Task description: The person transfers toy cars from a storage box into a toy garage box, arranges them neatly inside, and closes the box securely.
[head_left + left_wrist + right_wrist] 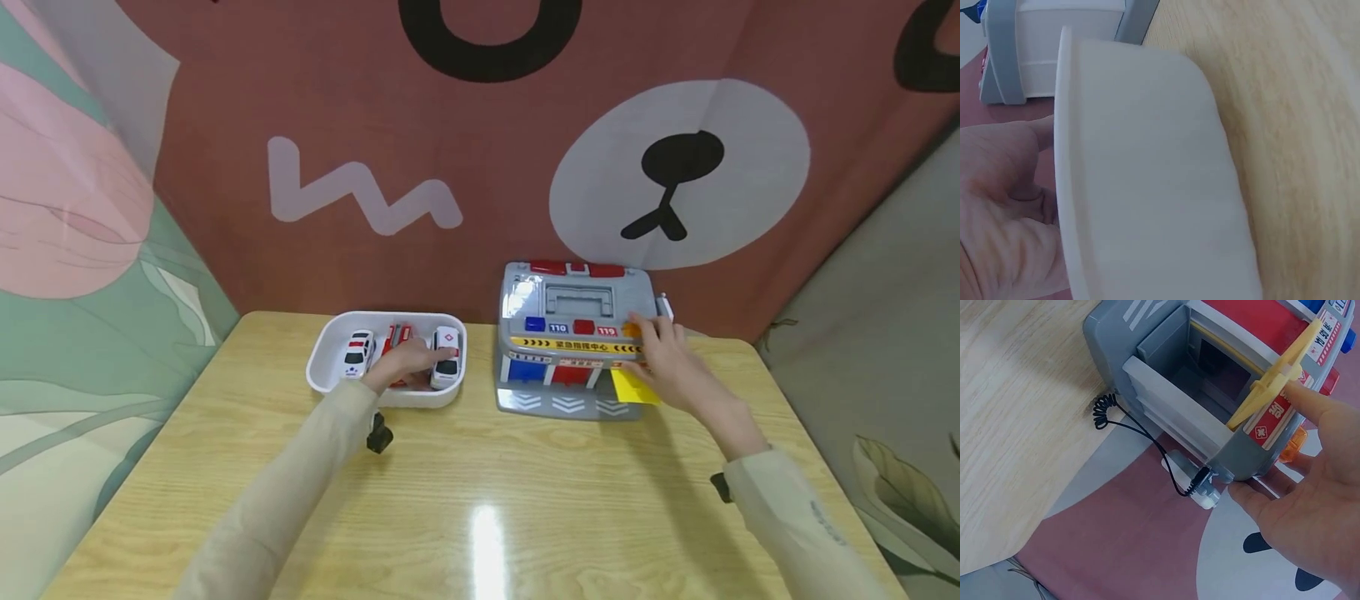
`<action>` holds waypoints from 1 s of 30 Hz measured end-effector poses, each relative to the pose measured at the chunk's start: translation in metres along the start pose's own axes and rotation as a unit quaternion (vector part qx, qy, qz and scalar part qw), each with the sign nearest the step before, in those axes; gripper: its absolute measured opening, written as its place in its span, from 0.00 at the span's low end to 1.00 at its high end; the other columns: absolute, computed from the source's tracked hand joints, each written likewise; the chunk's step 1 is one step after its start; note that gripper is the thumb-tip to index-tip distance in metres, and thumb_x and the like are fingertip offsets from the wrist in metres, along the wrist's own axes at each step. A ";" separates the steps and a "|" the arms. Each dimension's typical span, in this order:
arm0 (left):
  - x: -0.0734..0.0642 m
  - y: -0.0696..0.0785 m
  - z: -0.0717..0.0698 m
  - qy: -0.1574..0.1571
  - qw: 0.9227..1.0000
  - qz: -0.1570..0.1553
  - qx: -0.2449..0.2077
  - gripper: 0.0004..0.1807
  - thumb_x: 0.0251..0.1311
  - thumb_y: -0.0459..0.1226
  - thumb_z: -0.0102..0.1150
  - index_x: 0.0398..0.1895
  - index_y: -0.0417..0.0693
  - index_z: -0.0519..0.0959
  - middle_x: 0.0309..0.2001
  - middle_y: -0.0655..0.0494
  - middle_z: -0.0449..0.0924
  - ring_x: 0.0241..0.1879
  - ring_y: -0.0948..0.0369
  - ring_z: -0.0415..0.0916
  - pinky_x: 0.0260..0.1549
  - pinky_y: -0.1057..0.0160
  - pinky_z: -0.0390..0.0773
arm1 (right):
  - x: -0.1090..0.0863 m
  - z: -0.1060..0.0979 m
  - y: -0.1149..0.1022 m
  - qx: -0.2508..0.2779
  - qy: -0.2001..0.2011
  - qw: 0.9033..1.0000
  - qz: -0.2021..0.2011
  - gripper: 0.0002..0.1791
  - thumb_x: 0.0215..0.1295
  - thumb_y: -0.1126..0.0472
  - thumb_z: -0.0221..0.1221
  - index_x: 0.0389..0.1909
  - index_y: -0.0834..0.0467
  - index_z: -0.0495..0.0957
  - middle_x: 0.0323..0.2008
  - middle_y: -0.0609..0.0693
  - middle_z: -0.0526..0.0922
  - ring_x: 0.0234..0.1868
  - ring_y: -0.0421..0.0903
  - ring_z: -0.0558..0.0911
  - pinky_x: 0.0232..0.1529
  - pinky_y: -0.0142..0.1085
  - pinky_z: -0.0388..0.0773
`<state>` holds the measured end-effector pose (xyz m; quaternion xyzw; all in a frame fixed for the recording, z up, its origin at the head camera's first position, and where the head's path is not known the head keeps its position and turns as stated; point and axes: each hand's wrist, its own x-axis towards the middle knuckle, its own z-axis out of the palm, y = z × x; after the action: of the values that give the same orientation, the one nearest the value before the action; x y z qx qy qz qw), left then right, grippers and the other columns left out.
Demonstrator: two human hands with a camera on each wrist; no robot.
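In the head view a white tray (330,385) holds a white police car (359,353), a red toy vehicle (396,336) and a toy ambulance (447,337). My left hand (406,363) reaches into it, fingers around the ambulance; the tray wall hides them in the left wrist view. My right hand (674,367) grips the front right corner of a grey toy rescue station (517,329). Its thumb is at the raised yellow door (1272,375), other fingers by the orange light (1293,445). That door's bay (1210,375) shows hollow in the right wrist view.
A white handset (1192,481) on a coiled black cord (1107,412) hangs at the station's side. Blue (527,370) and red doors (572,374) front its other bays. Behind the wooden table (420,500) hangs a printed bear curtain (360,83).
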<state>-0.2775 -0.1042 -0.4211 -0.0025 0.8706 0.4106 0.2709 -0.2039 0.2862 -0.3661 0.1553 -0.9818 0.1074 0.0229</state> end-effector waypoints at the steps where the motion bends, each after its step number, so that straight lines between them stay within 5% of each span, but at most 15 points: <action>1: 0.000 -0.001 0.000 0.002 1.000 -0.001 -0.009 0.26 0.66 0.51 0.54 0.44 0.32 0.69 0.32 0.45 0.78 0.25 0.56 0.82 0.27 0.60 0.83 | 0.000 0.001 0.000 0.000 -0.002 1.000 0.003 0.44 0.66 0.53 0.61 0.71 0.68 0.48 0.58 0.72 0.57 0.52 0.66 0.59 0.43 0.54 0.76; 7: 0.001 -0.007 -0.001 -0.011 0.991 -0.017 -0.129 0.27 0.66 0.49 0.56 0.51 0.32 0.66 0.32 0.47 0.78 0.21 0.60 0.81 0.24 0.62 0.82 | 0.001 0.003 0.000 0.002 -0.002 1.000 0.013 0.46 0.66 0.52 0.61 0.72 0.68 0.45 0.59 0.72 0.56 0.53 0.65 0.59 0.44 0.55 0.77; 13: 0.005 -0.014 -0.003 -0.055 0.944 -0.002 -0.325 0.31 0.71 0.40 0.52 0.65 0.32 0.51 0.34 0.45 0.77 0.28 0.57 0.81 0.31 0.59 0.84 | -0.002 0.005 0.002 0.003 0.006 1.000 0.008 0.45 0.66 0.54 0.61 0.72 0.69 0.46 0.57 0.72 0.57 0.53 0.66 0.59 0.43 0.55 0.76; 17: -0.001 -0.012 -0.005 -0.054 0.932 0.007 -0.358 0.34 0.70 0.37 0.52 0.68 0.31 0.47 0.35 0.45 0.77 0.29 0.55 0.82 0.36 0.57 0.84 | -0.002 0.006 0.002 0.005 0.013 1.000 0.006 0.45 0.66 0.55 0.62 0.72 0.69 0.46 0.57 0.72 0.58 0.52 0.65 0.59 0.43 0.54 0.75; 22: -0.004 -0.013 -0.008 -0.041 0.922 0.017 -0.384 0.24 0.69 0.35 0.54 0.59 0.30 0.58 0.38 0.44 0.75 0.31 0.56 0.81 0.44 0.53 0.80 | -0.001 0.006 0.002 0.004 0.013 1.000 0.003 0.45 0.66 0.55 0.61 0.72 0.69 0.45 0.57 0.71 0.58 0.52 0.65 0.59 0.45 0.55 0.74; 30: -0.009 -0.017 -0.010 0.005 0.909 0.042 -0.415 0.24 0.67 0.34 0.57 0.59 0.25 0.65 0.38 0.46 0.79 0.31 0.59 0.81 0.38 0.60 0.83 | 0.000 0.007 0.001 -0.001 0.012 1.000 0.005 0.45 0.66 0.55 0.61 0.72 0.69 0.45 0.56 0.71 0.57 0.53 0.65 0.58 0.46 0.55 0.74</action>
<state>-0.2702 -0.1245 -0.4240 -0.0800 0.6222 0.7459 0.2238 -0.2046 0.2854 -0.3731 0.1491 -0.9823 0.1086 0.0342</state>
